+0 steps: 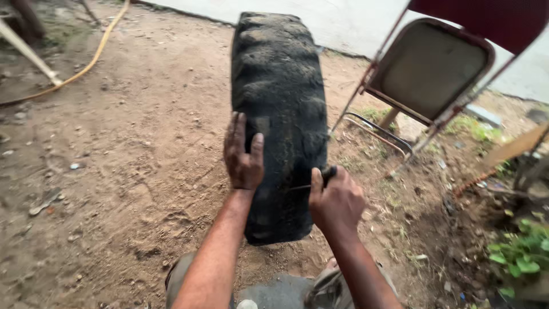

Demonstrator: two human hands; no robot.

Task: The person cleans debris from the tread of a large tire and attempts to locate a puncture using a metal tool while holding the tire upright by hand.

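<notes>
A big black tire [279, 114] stands up on its edge on the dirt ground [126, 160], in the middle of the view. It runs from twelve o'clock down to six o'clock, right in front of the person's knees.

The left hand [243, 154] lies flat and open on the bumpy top of the tire, pressing it. The right hand [337, 200] is closed tight around a thin dark tool [320, 178] whose tip touches the tire.

The tire looks heavy, thick and stiff. Its rubber is rough and dusty, so it likely does not slip. I think the best place to hold it is on both sides, near the top.

A folded metal chair [432, 71] leans at two o'clock. A yellow hose [91, 60] lies at ten o'clock.
</notes>
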